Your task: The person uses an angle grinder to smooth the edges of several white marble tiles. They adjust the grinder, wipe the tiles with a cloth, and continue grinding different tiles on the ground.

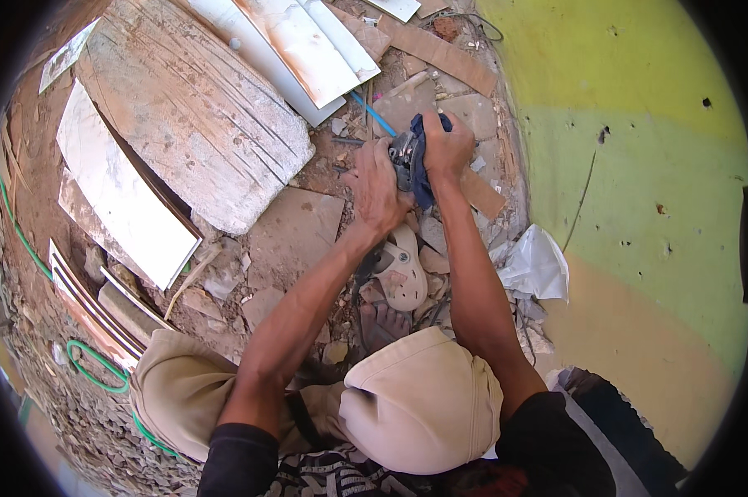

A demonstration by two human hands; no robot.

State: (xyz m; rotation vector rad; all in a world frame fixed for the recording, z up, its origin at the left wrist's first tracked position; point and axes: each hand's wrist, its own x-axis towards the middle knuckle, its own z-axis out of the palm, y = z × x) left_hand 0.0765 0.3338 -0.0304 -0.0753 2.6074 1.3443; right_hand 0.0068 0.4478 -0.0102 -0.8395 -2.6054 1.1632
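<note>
Head-worn fisheye, facing down, near, warped rim hard to judge

Left forearm [303, 311] slants forward and right; right forearm [479, 277], forward and slightly left. Left hand [377, 189]: back upward, fingers partly bent. Right hand [448, 149]: curled tight, just beside, slightly farther out. Knees [423, 402] bent.

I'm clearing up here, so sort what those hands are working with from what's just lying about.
Apparently in use:
dark cloth, gripped by right hand
dark object, touched by left hand

Seemingly lying about:
slab
white panels
white sheet
</note>
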